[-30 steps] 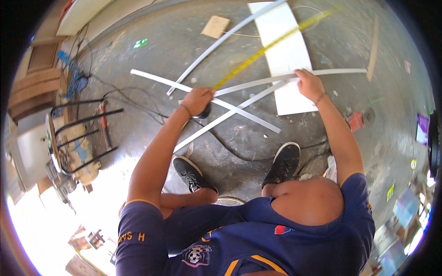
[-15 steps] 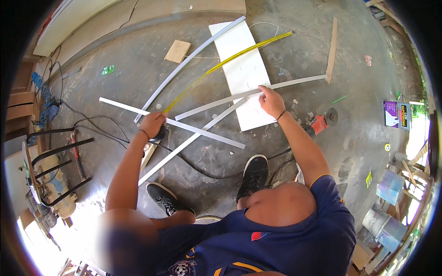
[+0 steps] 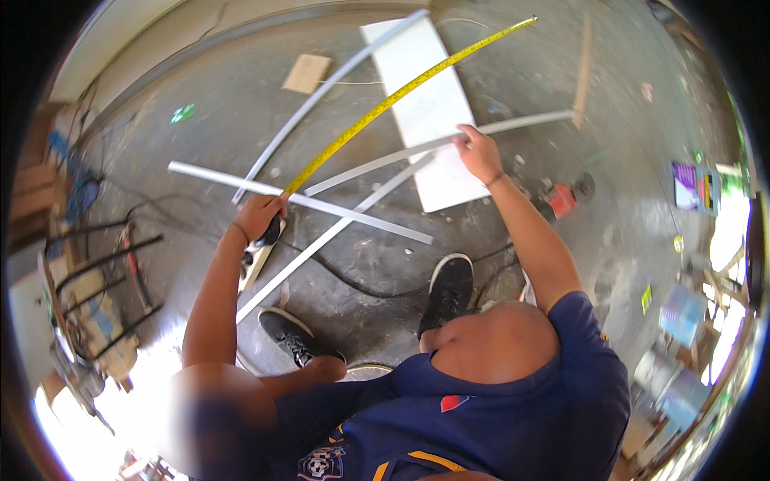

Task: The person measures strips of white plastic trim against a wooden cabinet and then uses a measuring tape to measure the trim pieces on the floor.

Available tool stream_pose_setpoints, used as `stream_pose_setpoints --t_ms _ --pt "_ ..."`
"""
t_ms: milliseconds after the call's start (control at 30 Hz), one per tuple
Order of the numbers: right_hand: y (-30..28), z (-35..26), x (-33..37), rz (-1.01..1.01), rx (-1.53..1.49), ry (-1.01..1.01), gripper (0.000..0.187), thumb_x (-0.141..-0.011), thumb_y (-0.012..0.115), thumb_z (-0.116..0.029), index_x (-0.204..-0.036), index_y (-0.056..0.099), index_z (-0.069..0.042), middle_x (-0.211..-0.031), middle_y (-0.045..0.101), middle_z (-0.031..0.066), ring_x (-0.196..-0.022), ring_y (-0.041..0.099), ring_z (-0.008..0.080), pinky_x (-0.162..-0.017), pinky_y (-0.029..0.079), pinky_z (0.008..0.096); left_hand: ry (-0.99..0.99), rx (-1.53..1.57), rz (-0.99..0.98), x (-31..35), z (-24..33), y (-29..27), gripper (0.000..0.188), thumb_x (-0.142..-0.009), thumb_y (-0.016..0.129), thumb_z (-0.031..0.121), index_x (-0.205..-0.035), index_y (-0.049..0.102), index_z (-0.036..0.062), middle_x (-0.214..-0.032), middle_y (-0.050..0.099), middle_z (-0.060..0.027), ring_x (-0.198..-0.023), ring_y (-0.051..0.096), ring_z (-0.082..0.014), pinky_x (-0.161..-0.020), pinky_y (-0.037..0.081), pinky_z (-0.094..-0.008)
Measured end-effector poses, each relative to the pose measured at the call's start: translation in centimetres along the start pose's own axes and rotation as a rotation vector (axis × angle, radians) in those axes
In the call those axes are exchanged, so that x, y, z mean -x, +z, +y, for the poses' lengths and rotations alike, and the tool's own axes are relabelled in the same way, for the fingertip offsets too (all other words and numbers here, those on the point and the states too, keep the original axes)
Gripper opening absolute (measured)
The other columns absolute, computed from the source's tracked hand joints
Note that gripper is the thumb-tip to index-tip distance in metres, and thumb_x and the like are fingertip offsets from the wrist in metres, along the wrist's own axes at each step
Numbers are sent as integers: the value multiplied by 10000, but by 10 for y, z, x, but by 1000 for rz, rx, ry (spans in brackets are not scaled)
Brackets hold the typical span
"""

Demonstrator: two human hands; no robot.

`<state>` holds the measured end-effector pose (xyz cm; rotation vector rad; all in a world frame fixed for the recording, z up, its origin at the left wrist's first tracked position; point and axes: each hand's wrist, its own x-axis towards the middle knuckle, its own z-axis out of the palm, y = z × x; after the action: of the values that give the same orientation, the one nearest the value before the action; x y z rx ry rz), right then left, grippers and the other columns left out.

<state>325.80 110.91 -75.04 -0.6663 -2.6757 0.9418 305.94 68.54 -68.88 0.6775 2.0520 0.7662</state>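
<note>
**On the concrete floor: tape stretched over crossed white strips**

On the floor [image 3: 561, 240], the person's left hand [image 3: 258, 215] is closed around a black tape measure case [image 3: 271, 232], pinned just beside the long white strip [image 3: 241, 181] that runs from the left down toward the middle. Yellow tape blade [image 3: 401, 94] runs from that hand up and right, over the white board [image 3: 429, 112], its tip past the board's far corner.

Right hand [image 3: 479, 152] presses fingers down on a second white strip [image 3: 521, 125], at the board's right edge. Hand looks flat on it; can't tell if the fingers wrap it.

Clutter around:
- two more white strips [image 3: 321, 240] cross under the tape between the hands; one curved strip [image 3: 337, 80] arcs up to the top
- black cable [image 3: 361, 290] snakes across the floor in front of the black shoes [image 3: 449, 290]
- red angle grinder [image 3: 561, 199] just right of the right forearm
- wood slat [image 3: 584, 72] upper right, cardboard scrap [image 3: 306, 74] upper left
- black metal frame [image 3: 104, 272] at far left, well apart from the strips

Far right: boxes, contents too small to tell.
</note>
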Motion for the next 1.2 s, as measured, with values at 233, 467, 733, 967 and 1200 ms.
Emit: stream_pose_setpoints --t_ms 233,467,733,967,1200 --pt "-9 -6 -22 97 -1242 824 197 -807 600 -281 -865 545 -101 -744 567 24 -482 347 60 -401 289 211 -94 -61 -225 -9 33 25 422 -885 453 372 -684 594 29 -621 553 -70 -599 498 -154 -611 406 -304" --pt "-22 47 -18 132 -1563 709 68 -818 558 -152 -834 532 -91 -674 462 -2 -508 375 85 -437 317 244 36 -225 -284 -34 40 29 411 -898 439 335 -705 602 11 -690 596 -131 -658 553 -255 -657 425 -349" --pt "-8 7 -27 7 -1412 684 131 -810 637 -181 -853 550 -93 -716 489 -13 -509 352 58 -441 302 214 38 -367 -144 2 16 -14 420 -874 451 417 -756 632 57 -765 624 -154 -698 568 -310 -677 440 -376" --pt "-36 -25 -61 -244 -1616 476 208 -888 537 -208 -976 565 -22 -719 461 -1 -537 325 80 -498 284 219 55 -513 39 111 -3 -95 383 -892 474 367 -760 594 27 -585 521 -105 -520 484 -195 -528 397 -338" --pt "-8 -28 -44 -105 -1203 684 151 -813 615 -174 -906 577 -62 -762 549 6 -515 351 55 -449 297 190 -634 -531 -131 267 -157 -39 491 -884 423 461 -718 614 40 -654 591 -176 -634 582 -304 -605 431 -405"
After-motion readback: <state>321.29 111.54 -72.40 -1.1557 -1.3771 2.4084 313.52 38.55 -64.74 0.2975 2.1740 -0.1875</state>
